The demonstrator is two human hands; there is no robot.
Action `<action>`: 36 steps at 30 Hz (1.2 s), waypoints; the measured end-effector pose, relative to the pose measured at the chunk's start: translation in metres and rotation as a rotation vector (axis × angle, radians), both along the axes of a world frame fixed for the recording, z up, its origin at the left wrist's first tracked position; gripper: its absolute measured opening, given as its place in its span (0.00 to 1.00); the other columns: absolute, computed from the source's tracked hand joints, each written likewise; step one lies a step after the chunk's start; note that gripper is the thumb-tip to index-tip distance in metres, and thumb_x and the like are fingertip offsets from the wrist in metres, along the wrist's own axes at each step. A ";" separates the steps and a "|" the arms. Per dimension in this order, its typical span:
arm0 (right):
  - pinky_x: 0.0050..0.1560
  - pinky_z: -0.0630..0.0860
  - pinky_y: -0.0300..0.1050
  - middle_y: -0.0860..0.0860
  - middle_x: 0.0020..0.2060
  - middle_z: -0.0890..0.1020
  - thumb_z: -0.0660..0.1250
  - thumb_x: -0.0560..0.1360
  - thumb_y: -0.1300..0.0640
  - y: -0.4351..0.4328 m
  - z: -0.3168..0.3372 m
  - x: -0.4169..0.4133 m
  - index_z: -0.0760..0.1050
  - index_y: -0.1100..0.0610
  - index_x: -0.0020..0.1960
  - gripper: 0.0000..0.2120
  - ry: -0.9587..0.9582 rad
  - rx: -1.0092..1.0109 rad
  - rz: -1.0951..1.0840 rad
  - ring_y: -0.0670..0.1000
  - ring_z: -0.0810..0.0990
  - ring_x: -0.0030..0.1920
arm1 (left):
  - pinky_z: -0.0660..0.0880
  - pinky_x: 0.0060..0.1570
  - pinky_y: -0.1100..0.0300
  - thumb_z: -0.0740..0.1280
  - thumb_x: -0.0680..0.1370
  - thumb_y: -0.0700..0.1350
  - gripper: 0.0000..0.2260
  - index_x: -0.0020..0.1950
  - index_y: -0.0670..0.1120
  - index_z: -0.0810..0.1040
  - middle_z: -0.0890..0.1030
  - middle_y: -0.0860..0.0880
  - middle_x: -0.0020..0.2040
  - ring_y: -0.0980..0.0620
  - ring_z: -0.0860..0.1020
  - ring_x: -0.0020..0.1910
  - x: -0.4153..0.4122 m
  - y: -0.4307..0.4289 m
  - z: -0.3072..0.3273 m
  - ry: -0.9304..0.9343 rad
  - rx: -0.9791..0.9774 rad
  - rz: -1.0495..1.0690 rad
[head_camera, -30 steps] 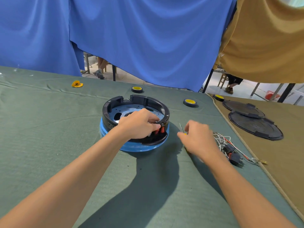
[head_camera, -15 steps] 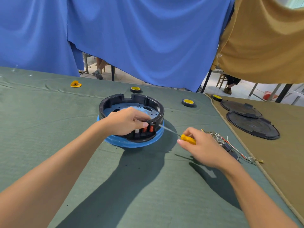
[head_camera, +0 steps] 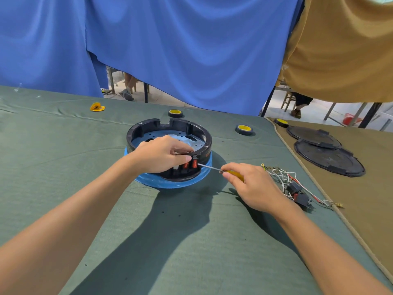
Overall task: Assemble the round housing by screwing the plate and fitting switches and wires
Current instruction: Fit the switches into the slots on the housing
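Observation:
The round black housing [head_camera: 204, 137] with a blue base and a pale perforated plate [head_camera: 153, 136] inside sits mid-table. My left hand [head_camera: 161, 155] grips its near rim, fingers curled over the wall just above the red switches [head_camera: 194, 163] fitted there. My right hand [head_camera: 252, 186] holds a yellow-handled screwdriver [head_camera: 235, 174]; its thin metal shaft points left and its tip touches the rightmost red switch. A bundle of white and red wires with black switches [head_camera: 295, 188] lies on the cloth just right of my right hand.
Two yellow-cored tape rolls [head_camera: 244, 129] lie behind the housing, with a third [head_camera: 281, 122] on the tan cloth. Two black round covers [head_camera: 328, 157] lie stacked at the right. A small yellow piece [head_camera: 96, 107] lies far left. Blue and tan curtains hang behind.
My right hand picked up the screwdriver from beside the wires and brought its tip to the housing's switches. My left hand kept its grip on the near rim.

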State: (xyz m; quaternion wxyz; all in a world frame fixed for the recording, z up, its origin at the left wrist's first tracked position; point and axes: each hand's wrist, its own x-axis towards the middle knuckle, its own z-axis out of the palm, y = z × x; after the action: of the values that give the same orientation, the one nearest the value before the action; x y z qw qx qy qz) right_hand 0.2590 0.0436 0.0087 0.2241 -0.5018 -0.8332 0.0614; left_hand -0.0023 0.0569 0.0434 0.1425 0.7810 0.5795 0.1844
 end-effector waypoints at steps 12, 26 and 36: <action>0.54 0.69 0.51 0.50 0.45 0.75 0.61 0.81 0.57 0.046 0.016 0.003 0.79 0.49 0.61 0.12 -0.086 -0.014 0.195 0.50 0.71 0.49 | 0.63 0.38 0.56 0.63 0.75 0.68 0.15 0.58 0.67 0.80 0.84 0.59 0.49 0.48 0.79 0.51 0.013 -0.006 -0.010 0.041 0.264 0.147; 0.55 0.71 0.37 0.40 0.41 0.83 0.64 0.78 0.63 0.084 0.044 -0.021 0.83 0.49 0.43 0.13 -0.035 -0.429 0.369 0.43 0.78 0.46 | 0.66 0.44 0.55 0.66 0.73 0.68 0.15 0.57 0.67 0.81 0.84 0.60 0.51 0.52 0.78 0.52 0.007 -0.004 -0.008 0.001 0.199 0.161; 0.58 0.65 0.49 0.38 0.40 0.79 0.63 0.79 0.54 0.072 0.050 -0.014 0.77 0.37 0.43 0.13 -0.186 -0.247 0.293 0.44 0.71 0.46 | 0.61 0.33 0.59 0.60 0.74 0.70 0.16 0.53 0.67 0.82 0.74 0.61 0.30 0.52 0.74 0.38 0.008 -0.006 -0.014 0.088 0.258 0.188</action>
State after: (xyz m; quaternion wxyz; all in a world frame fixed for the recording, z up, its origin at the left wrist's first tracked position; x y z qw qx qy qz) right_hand 0.2454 0.1155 0.0592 0.0717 -0.4024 -0.9005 0.1485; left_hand 0.0056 0.0511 0.0293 -0.0026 0.7424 0.6273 0.2354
